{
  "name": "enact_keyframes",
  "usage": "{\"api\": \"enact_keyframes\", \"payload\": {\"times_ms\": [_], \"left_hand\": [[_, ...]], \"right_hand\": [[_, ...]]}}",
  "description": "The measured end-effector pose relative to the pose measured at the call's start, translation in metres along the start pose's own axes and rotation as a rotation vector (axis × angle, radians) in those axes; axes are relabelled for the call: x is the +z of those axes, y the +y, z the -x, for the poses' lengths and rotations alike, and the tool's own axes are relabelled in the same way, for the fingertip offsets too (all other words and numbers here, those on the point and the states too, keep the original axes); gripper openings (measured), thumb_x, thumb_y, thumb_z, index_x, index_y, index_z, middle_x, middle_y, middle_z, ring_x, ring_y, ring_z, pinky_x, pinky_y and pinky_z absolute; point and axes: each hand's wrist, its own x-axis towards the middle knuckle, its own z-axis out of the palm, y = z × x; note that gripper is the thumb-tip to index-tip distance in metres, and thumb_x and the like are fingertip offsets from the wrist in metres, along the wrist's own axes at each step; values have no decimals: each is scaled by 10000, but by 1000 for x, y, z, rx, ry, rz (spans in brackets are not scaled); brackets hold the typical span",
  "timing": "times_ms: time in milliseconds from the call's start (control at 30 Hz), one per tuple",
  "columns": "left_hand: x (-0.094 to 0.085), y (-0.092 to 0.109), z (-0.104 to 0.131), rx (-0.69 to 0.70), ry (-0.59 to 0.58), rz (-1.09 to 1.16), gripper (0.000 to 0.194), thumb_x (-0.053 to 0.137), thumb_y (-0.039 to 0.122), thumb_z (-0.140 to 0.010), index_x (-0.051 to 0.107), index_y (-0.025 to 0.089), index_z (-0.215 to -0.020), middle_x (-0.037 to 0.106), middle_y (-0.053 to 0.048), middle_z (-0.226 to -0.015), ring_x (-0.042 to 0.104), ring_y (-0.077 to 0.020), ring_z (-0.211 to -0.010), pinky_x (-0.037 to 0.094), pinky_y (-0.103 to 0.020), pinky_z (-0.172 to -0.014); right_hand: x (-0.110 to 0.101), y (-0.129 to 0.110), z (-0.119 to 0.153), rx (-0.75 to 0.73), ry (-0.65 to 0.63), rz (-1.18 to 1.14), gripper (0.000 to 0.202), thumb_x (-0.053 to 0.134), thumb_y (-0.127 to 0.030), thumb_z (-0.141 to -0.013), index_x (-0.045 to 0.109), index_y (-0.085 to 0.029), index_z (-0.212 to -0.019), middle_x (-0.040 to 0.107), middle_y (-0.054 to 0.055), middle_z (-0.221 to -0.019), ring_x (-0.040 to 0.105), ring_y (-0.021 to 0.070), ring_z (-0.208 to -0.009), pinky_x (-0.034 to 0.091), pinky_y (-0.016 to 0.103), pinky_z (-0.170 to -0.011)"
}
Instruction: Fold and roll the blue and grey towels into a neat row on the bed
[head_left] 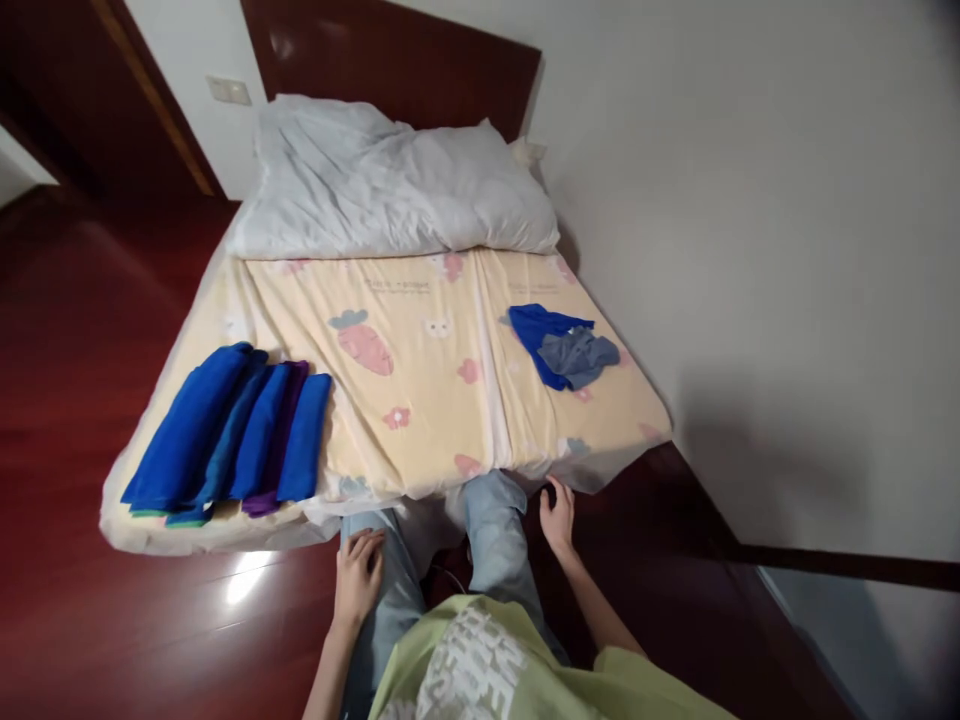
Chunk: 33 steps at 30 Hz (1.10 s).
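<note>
My left hand (360, 570) hangs by my left thigh, fingers loosely bent and apart, holding nothing. Close to the bed's front edge is my right hand (557, 513), also empty, with thumb and fingers apart. On the bed's left front corner, several folded cloths in blue, teal and purple lie in an overlapping row; the rightmost is a blue folded cloth (306, 435), and a purple cloth (283, 430) shows beside it. Toward the right edge, a crumpled blue cloth (538, 335) lies partly under a crumpled grey cloth (579, 357). Whether these cloths are garments or towels I cannot tell.
A bed with a yellow patterned sheet (427, 430) stands before my knees. White bedding (390, 195) is heaped at its head, below a dark wooden headboard (405, 65). A white wall (765, 250) runs along the right. Dark red flooring (67, 400) extends on the left.
</note>
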Motion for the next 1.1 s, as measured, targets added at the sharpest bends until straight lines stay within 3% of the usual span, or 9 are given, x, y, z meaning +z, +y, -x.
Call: {"api": "enact_keyframes", "payload": {"times_ms": [67,167,333,433,600,900,1000,1100], "left_hand": [[-4,1,-7,26,-19,-35,342,459,232,-944,775,333,-1023,760,-63,-1119,669,-315,-1097,571,-575,-926],[-7,8,-4,75,-56,-94,348,469,226,-930,782,347,-1024,749,-61,-1166,656,-323,-1153,576,-580,-923],[3,21,28,68,-49,-117,311,474,232,-931,778,254,-991,721,-79,-1244,569,-324,-1312,541,-577,-1033],[9,26,43,24,-42,-140,295,479,274,-946,766,215,-986,710,-78,-1268,537,-326,-1348,521,-581,-1060],[9,31,44,1,-40,-163,283,495,309,-961,768,237,-982,716,-68,-1262,545,-324,-1343,523,-577,-1061],[14,38,35,-43,-69,-202,263,514,323,-962,768,257,-948,728,-61,-1243,560,-315,-1332,526,-560,-1060],[17,41,33,-50,-99,-189,254,513,303,-960,763,253,-968,725,-60,-1250,554,-313,-1338,513,-560,-1070],[20,44,33,-66,-117,-172,256,506,278,-956,759,247,-983,724,-65,-1251,550,-314,-1341,504,-562,-1072]], "right_hand": [[-10,21,-22,27,43,15,419,408,-305,-940,646,-228,-1276,638,184,-1260,595,347,-1216,484,569,-1057],[-12,33,-84,40,60,47,437,400,-295,-928,685,-156,-1228,578,217,-1360,536,342,-1311,441,537,-1112],[-4,35,-199,184,-5,112,479,434,-211,-886,673,-106,-1287,457,194,-1524,433,307,-1403,340,492,-1192],[2,39,-243,358,-50,119,522,433,-158,-878,635,-94,-1355,431,173,-1558,394,290,-1429,322,464,-1202],[15,56,-273,539,-108,96,555,455,-134,-849,637,-140,-1373,459,153,-1534,425,318,-1396,386,491,-1149],[22,81,-310,499,-185,92,511,477,-127,-822,678,-132,-1292,472,173,-1513,439,340,-1384,372,522,-1147],[16,82,-315,533,-103,45,529,474,-139,-802,647,-103,-1301,506,200,-1466,467,347,-1352,378,530,-1129],[-1,79,-320,491,75,-38,582,458,-143,-784,597,-100,-1348,490,202,-1480,447,350,-1367,347,544,-1141]]}}
